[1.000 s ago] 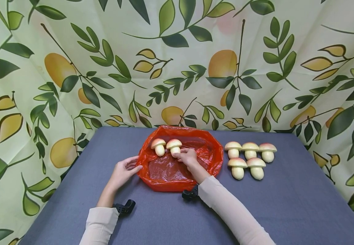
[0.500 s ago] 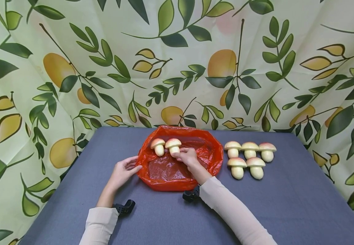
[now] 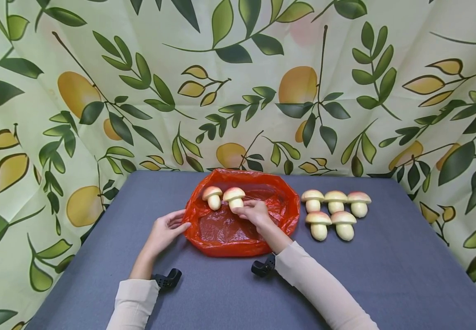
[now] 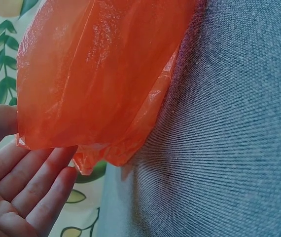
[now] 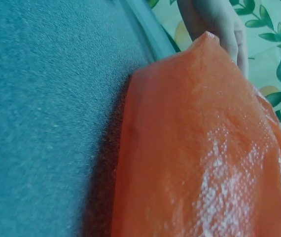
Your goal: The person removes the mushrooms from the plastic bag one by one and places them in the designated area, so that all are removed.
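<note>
Right hand point(image 3: 256, 214) pinches held mushroom point(image 3: 233, 194) by stem, inside red bag point(image 3: 238, 250); whether it rests on bottom, can't tell. Best settle it softly, then release without nudging second mushroom point(image 3: 212, 196), left of your fingertips. Let left hand point(image 3: 166, 232), fingers nearly straight and touching rim, steady bag lightly. Held mushroom's cap points away from you, stem toward your fingertips; long axis slants slightly left at cap.

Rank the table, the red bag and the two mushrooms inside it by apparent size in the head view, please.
1. Table
2. Red bag
3. Left mushroom and right mushroom: too alike to rank, and the right one is partly covered.
</note>
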A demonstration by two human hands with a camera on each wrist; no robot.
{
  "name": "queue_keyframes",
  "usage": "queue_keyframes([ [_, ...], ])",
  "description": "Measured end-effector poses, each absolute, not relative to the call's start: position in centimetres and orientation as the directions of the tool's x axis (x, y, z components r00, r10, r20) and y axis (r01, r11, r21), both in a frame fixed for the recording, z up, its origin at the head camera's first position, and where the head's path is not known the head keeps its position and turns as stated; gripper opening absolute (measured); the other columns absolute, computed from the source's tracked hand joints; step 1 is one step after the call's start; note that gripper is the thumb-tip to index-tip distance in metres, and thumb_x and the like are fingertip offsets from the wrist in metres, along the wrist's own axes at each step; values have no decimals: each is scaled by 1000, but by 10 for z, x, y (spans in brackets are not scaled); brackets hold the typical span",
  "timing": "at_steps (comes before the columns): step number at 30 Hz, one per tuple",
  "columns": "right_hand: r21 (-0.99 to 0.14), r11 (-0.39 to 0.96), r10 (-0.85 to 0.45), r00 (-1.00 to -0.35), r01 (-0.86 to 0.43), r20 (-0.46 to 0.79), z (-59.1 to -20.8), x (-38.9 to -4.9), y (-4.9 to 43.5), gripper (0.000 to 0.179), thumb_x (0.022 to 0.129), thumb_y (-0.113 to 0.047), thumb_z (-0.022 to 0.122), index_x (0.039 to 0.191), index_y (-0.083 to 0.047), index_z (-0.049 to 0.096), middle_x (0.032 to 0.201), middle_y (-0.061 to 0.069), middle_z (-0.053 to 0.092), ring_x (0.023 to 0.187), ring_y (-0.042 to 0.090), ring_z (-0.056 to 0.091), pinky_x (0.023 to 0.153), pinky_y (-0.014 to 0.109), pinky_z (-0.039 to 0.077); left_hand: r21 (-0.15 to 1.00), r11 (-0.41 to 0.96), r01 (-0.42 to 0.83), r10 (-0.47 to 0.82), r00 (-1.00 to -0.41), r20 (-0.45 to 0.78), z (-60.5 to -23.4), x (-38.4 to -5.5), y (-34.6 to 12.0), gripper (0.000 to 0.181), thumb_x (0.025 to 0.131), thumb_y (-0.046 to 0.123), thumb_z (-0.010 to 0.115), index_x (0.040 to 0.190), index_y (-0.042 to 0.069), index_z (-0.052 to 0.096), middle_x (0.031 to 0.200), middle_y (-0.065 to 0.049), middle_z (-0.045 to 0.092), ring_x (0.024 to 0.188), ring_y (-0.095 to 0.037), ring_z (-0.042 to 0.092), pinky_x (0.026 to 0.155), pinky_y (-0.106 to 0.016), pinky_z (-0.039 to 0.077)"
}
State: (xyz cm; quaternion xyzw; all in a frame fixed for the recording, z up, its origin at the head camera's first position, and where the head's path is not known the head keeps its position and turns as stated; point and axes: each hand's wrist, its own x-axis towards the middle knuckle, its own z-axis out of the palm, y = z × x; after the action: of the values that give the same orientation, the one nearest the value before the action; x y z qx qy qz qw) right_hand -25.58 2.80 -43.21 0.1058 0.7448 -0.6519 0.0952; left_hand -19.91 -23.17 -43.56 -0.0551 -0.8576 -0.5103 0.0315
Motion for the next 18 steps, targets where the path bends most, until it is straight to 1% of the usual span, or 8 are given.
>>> queue_keyframes([
  [3, -951, 122, 18, -958, 286, -286, -431, -253, 31, 43, 81, -13, 77, 116, 9, 62, 108, 27, 70, 81, 22, 74, 84, 35, 60, 874, 469, 124, 63, -992, 107, -435, -199, -231, 44, 88, 7, 68, 127, -8, 57, 121, -28, 65, 111, -37, 64, 94, -26, 56],
  [4, -949, 119, 12, -956, 292, -292, -431, -251, 31, 43, 81, -13, 77, 116, 9, 62, 108, 26, 69, 82, 22, 74, 85, 36, 60, 875, 468, 123, 63, -992, 106, -435, -199, -231, 44, 88, 7, 68, 127, -8, 57, 121, -28, 65, 111, -37, 64, 94, -25, 56],
  [7, -947, 107, -7, -952, 302, -304, -430, -248, 34, 43, 82, -12, 76, 117, 8, 61, 110, 25, 68, 80, 19, 72, 88, 36, 59, 875, 467, 125, 64, -992, 108, -436, -199, -231, 44, 88, 7, 68, 127, -8, 57, 121, -28, 65, 111, -37, 64, 93, -24, 56],
  [10, -947, 101, -23, -951, 305, -309, -430, -244, 36, 45, 82, -11, 76, 120, 8, 60, 114, 24, 65, 80, 13, 70, 88, 35, 59, 873, 470, 130, 66, -992, 111, -436, -199, -231, 44, 88, 7, 68, 127, -8, 57, 121, -28, 65, 111, -37, 65, 93, -25, 56],
  [14, -947, 104, -39, -951, 303, -308, -431, -238, 38, 48, 82, -11, 76, 123, 8, 58, 119, 25, 65, 84, 16, 72, 87, 35, 60, 874, 469, 129, 68, -992, 110, -435, -198, -231, 43, 88, 7, 68, 127, -8, 57, 121, -28, 65, 111, -37, 64, 94, -28, 57],
  [18, -957, 83, -63, -957, 279, -284, -429, -231, 40, 47, 82, -7, 75, 121, 11, 58, 116, 26, 65, 79, 13, 70, 84, 34, 61, 873, 470, 126, 67, -992, 107, -435, -198, -231, 44, 88, 7, 68, 127, -8, 57, 122, -28, 65, 111, -37, 64, 95, -29, 57],
])
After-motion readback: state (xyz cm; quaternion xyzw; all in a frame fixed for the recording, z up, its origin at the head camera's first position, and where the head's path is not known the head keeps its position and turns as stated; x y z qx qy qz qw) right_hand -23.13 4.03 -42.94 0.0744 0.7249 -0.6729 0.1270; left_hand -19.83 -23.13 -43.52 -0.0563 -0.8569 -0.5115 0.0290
